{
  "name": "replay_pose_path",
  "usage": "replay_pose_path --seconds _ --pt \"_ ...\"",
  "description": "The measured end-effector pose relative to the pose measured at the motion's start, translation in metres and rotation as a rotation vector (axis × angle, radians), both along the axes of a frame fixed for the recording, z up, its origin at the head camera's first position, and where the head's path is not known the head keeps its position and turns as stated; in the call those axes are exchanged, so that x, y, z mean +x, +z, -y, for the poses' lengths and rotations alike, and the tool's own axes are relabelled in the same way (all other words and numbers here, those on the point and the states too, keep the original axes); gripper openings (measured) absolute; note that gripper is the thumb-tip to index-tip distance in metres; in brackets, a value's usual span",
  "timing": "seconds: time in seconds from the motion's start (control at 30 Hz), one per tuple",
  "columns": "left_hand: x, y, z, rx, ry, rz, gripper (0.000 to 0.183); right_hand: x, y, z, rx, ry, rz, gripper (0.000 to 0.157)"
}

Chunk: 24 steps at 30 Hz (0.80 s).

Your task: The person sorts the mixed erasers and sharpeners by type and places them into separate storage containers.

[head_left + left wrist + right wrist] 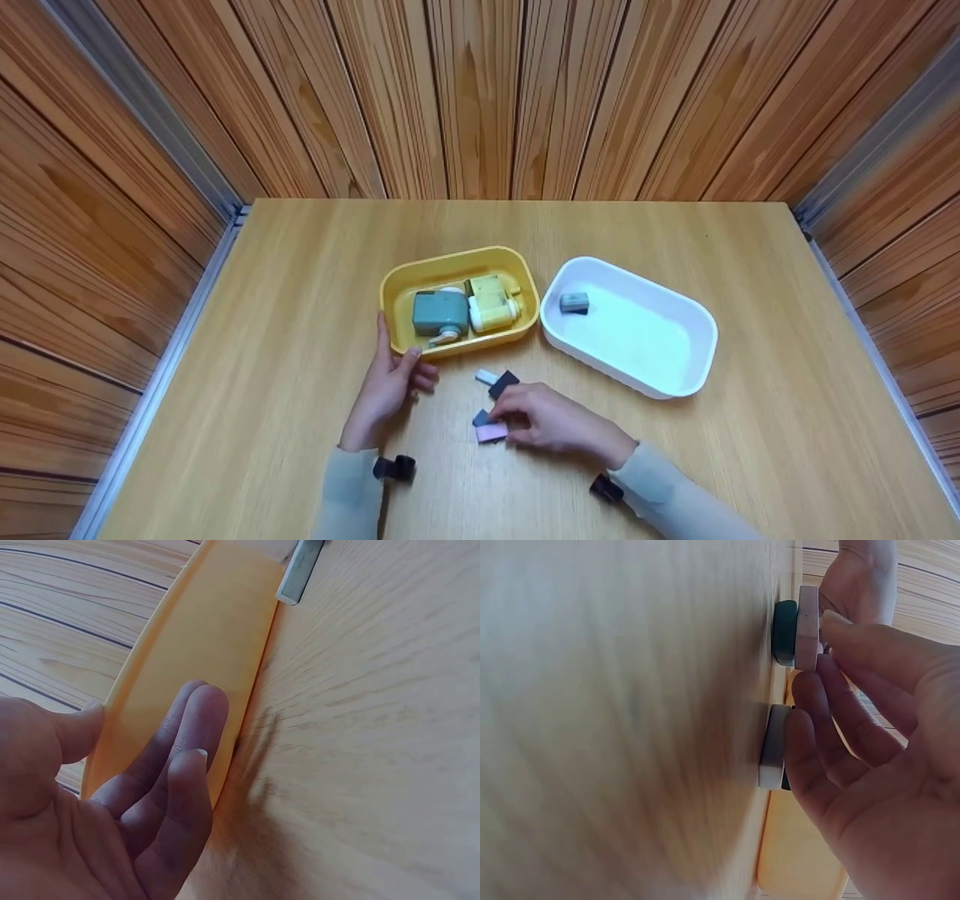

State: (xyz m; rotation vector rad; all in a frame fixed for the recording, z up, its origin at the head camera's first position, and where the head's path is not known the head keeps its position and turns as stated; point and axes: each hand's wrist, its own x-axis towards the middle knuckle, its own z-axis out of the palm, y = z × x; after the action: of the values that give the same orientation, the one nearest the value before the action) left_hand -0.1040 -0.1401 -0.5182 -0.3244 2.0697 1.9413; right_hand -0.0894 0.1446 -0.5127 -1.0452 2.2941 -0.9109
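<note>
My left hand [386, 386] holds the near left corner of a yellow tray [459, 264], thumb at the rim, index finger along the side. The other fingers are loosely curled near its outer wall. Inside lie a teal boxy device [439, 311] and a pale yellow one [491, 300], which look like crank pencil sharpeners. With thumb and index finger my right hand [559, 421] pinches a pink eraser [491, 433], in front of a blue-grey block [481, 417]. In the right wrist view the pink eraser [807, 628] lies over a dark green block [784, 631].
A dark block [503, 384] and a small white piece [485, 376] lie just beyond my right hand. On the right stands a white tub [637, 330], close to the yellow tray, holding a grey block [574, 301]. Wooden panels [480, 97] rise behind the table.
</note>
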Motion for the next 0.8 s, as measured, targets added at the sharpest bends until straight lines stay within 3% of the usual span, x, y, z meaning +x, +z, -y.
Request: replay_pose_path --seconds 0.23,0.7,0.8 --pt "0.0005 -0.0015 0.0002 0.014 -0.007 -0.020 0.081 0.0002 -0.0031 0.0010 0.020 0.022 -0.046 0.031" --pt "0.0012 0.0078 0.0003 0.012 -0.029 0.007 0.080 0.0001 0.0007 0.0021 0.077 -0.010 -0.006 0.030" --pt "0.0006 0.0036 0.0003 0.004 -0.019 0.005 0.079 0.0003 -0.0001 0.0022 0.078 -0.017 0.002 0.029"
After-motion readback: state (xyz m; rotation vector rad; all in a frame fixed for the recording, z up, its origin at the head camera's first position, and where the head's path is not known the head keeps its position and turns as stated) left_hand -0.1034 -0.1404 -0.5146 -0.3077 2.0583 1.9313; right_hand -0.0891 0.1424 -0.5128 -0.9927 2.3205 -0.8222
